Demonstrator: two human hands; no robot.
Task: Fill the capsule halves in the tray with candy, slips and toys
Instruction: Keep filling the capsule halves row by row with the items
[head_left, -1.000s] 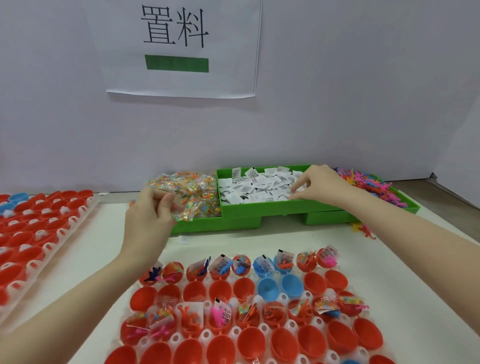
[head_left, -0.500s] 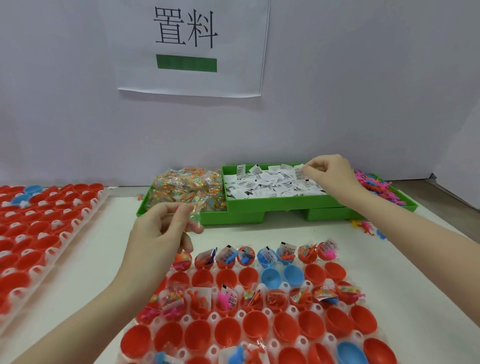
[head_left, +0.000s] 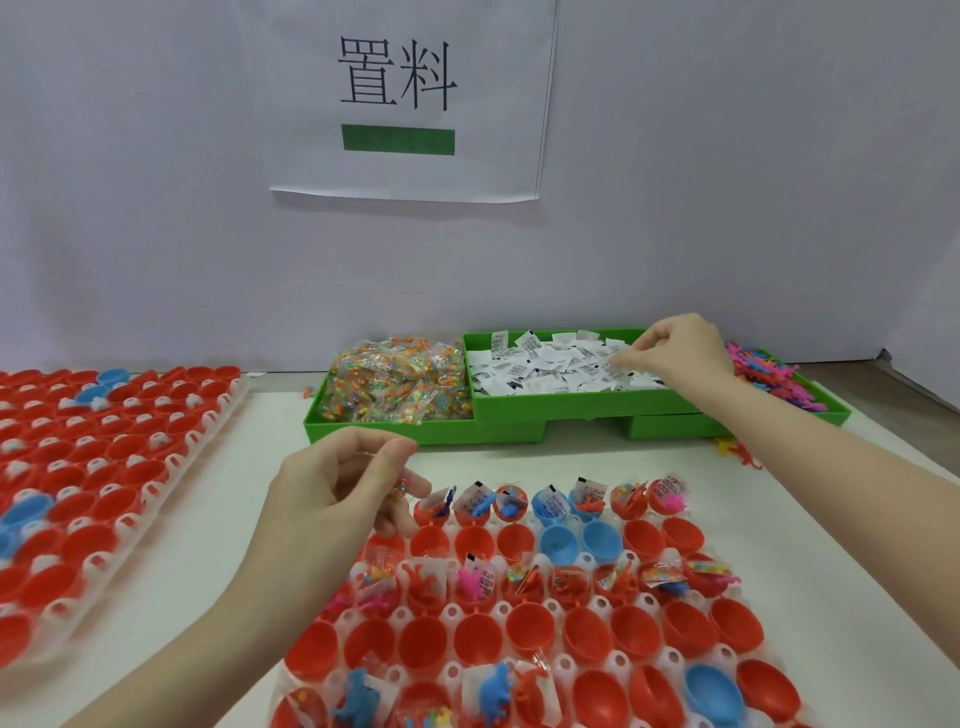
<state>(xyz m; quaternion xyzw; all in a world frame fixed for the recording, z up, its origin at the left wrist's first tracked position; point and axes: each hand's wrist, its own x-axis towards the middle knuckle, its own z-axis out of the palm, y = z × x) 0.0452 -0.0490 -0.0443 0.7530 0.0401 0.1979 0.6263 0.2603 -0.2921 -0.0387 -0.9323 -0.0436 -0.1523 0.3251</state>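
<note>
Pinching a small clear crinkly candy packet between thumb and curled fingers, the left hand hovers at the far left corner of the white moulded tray of round glossy capsule halves, mostly red, a few blue. The right hand, fingers bent, pinches a white printed paper slip in the middle green plastic bin. Candy packets heap in the left bin; rubbery pink toys fill the right. A second capsule tray lies left.

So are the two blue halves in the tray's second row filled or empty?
Empty. Both blue halves show bare insides, with no candy, slip or toy, unlike the filled row just behind them.
</note>
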